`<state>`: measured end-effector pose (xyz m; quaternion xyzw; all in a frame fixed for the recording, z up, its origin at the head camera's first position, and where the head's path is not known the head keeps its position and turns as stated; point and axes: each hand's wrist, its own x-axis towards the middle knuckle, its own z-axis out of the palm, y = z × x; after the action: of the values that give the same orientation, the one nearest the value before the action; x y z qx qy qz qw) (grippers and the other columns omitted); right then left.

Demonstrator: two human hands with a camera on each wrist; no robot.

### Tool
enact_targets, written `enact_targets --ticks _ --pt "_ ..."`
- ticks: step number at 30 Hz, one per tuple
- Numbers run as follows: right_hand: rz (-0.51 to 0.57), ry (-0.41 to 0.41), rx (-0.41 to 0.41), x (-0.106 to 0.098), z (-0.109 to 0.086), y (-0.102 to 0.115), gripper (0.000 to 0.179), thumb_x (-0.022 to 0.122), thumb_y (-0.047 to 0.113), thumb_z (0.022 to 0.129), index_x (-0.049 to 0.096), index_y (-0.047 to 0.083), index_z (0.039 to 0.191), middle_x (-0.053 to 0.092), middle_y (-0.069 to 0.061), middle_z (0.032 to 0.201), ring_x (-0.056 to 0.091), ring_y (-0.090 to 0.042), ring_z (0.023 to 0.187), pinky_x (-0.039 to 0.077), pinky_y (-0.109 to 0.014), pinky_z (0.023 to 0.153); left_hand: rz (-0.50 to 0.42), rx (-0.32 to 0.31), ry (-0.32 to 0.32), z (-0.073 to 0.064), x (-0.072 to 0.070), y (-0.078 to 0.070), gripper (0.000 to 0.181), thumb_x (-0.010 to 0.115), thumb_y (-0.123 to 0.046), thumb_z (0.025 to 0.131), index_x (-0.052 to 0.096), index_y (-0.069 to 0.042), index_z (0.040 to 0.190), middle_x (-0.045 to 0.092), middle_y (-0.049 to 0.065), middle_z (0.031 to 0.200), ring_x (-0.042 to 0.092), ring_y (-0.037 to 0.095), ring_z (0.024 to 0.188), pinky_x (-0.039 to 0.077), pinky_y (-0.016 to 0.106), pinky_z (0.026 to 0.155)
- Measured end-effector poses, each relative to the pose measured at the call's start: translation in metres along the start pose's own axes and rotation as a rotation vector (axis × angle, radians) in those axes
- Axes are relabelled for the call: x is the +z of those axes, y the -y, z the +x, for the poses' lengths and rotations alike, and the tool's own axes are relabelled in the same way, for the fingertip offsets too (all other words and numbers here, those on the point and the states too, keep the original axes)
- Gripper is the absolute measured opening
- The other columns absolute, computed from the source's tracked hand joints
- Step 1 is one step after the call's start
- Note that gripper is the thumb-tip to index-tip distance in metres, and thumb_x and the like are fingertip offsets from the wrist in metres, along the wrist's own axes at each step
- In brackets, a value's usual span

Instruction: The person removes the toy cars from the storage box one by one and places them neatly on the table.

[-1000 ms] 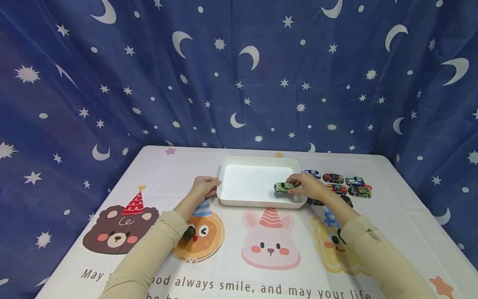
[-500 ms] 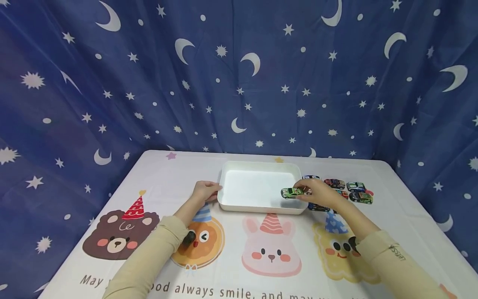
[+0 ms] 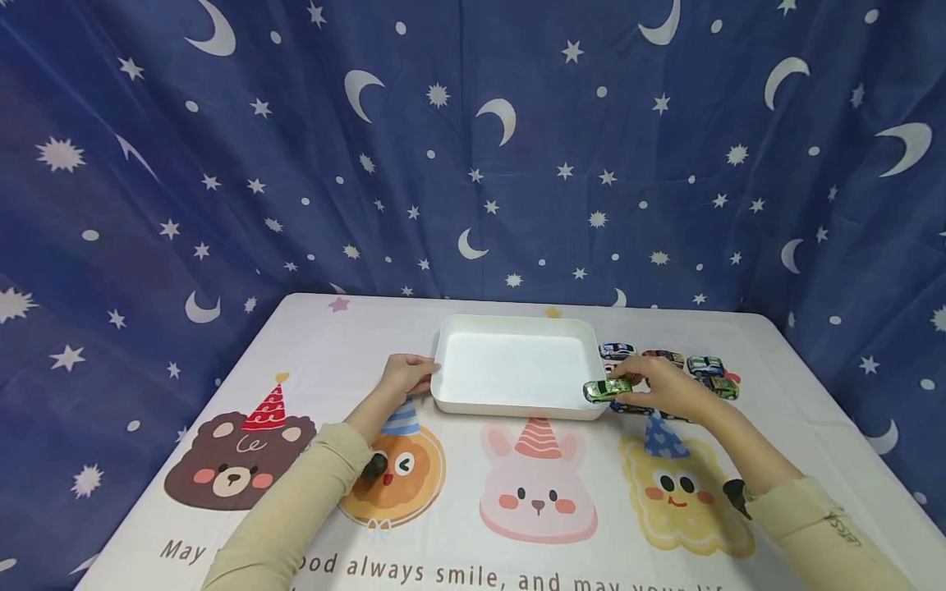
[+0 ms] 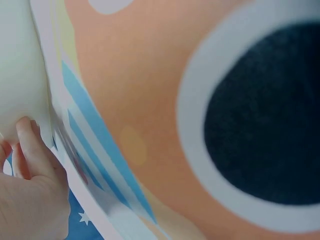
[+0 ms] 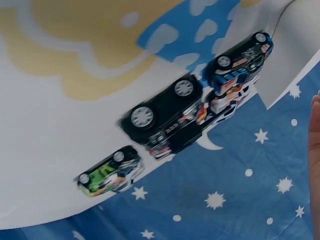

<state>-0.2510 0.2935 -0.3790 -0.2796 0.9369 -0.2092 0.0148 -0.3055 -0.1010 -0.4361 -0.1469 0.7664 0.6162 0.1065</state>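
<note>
A green toy car (image 3: 606,390) is pinched in the right hand (image 3: 665,387), held over the right rim of a white tray (image 3: 521,413). Only an edge of the right hand (image 5: 315,160) shows in the right wrist view, and the held car is out of that view. At the tray's left side, the left hand (image 3: 405,375) grips the rim. The left wrist view shows this hand (image 4: 35,175) with its fingers against the tray wall (image 4: 22,65). Several other toy cars (image 3: 705,366) stand right of the tray, partly hidden behind the right hand.
A printed tablecloth with cartoon faces, such as a rabbit (image 3: 538,492) and a bear (image 3: 232,464), covers the table. A blue curtain (image 3: 473,148) with moons and stars hangs behind. Parked cars, among them a black one (image 5: 165,112), fill the right wrist view's middle.
The right hand has moved right with the green car, from above the inside of the tray to its right rim. The left hand has stayed at the tray's left side.
</note>
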Motion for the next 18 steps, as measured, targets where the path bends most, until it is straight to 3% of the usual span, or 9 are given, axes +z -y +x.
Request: enact_targets --ticks 9,18 --pt "-0.007 -0.030 0.014 -0.005 -0.017 -0.006 0.029 0.076 0.011 0.078 0.067 0.001 0.104 0.067 -0.012 0.101 0.060 -0.014 0.080 0.056 -0.037 0.071 0.009 0.003 0.001 0.001 0.000 0.001 0.032 0.067 -0.013 0.086 0.064 0.002 0.114 0.068 0.005 0.086 0.058 0.000 0.054 0.055 0.014 0.056" --pt "-0.062 -0.064 0.038 -0.006 -0.035 -0.019 0.029 0.073 0.007 0.079 0.067 -0.001 0.106 0.067 -0.020 0.108 0.063 -0.034 0.095 0.056 -0.047 0.080 -0.001 -0.004 0.004 0.001 0.000 0.001 0.031 0.067 -0.012 0.085 0.064 0.002 0.113 0.066 0.002 0.079 0.057 0.000 0.051 0.054 0.013 0.054"
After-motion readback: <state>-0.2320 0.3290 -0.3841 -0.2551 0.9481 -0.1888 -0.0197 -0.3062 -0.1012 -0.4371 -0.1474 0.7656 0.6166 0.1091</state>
